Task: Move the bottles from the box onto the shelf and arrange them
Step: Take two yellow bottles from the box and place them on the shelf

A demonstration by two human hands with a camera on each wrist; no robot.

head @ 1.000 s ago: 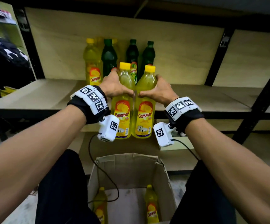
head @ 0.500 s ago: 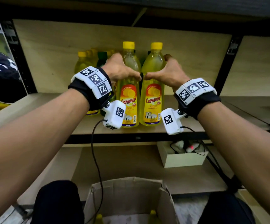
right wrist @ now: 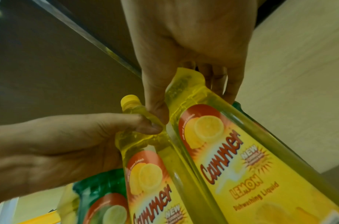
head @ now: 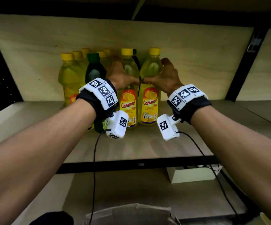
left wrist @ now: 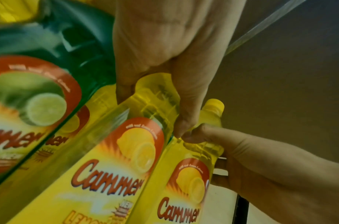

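Two yellow Cammer lemon bottles stand side by side on the wooden shelf [head: 147,143]. My left hand [head: 123,78] grips the left yellow bottle [head: 129,98] around its shoulder; in the left wrist view the hand [left wrist: 164,60] has thumb and fingers wrapped round that bottle [left wrist: 111,174]. My right hand [head: 165,77] grips the right yellow bottle [head: 150,98] the same way, shown in the right wrist view with the hand [right wrist: 193,53] round the bottle [right wrist: 241,166]. The two thumbs nearly touch. Only the top edge of the cardboard box [head: 131,213] shows below.
Behind and left of the held pair stand several yellow bottles [head: 69,78] and a green bottle [head: 95,70], with another green one behind. The shelf runs bare to the right. A black upright post [head: 242,65] stands at the right. A white tray [head: 193,174] sits on the lower level.
Both hands carried the two yellow bottles up from above the box and forward onto the shelf. They now stand on the board next to the earlier bottles. The box has dropped to the bottom edge.
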